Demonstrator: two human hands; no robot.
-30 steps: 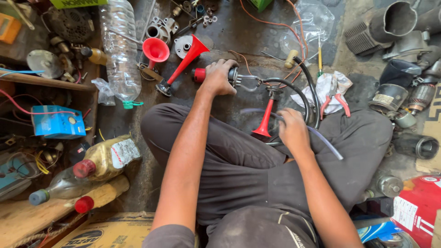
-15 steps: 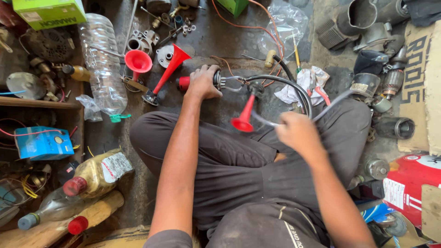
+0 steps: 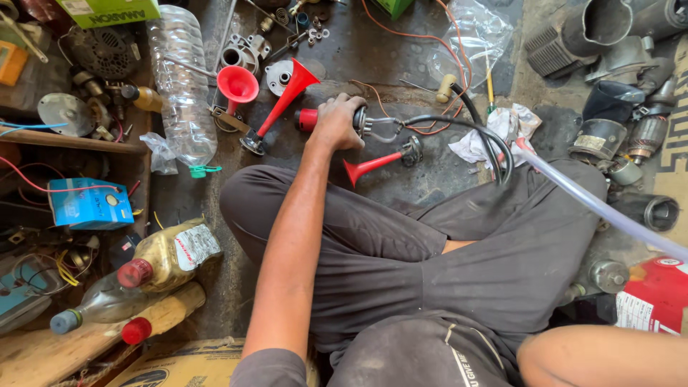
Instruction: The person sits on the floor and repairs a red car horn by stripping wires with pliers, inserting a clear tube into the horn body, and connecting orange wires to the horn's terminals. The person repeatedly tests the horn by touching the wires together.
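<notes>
On the workshop floor, the left hand clenches the red horn body; best held steady beside the small trumpet, while the right hand's grip cannot be told.

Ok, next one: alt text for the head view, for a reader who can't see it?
A person sits cross-legged on a cluttered workshop floor, left hand gripping a small metal fitting with black hoses attached. A small red horn lies just below it, two larger red horns and a clear plastic bottle beyond. The right hand is out of frame.
</notes>
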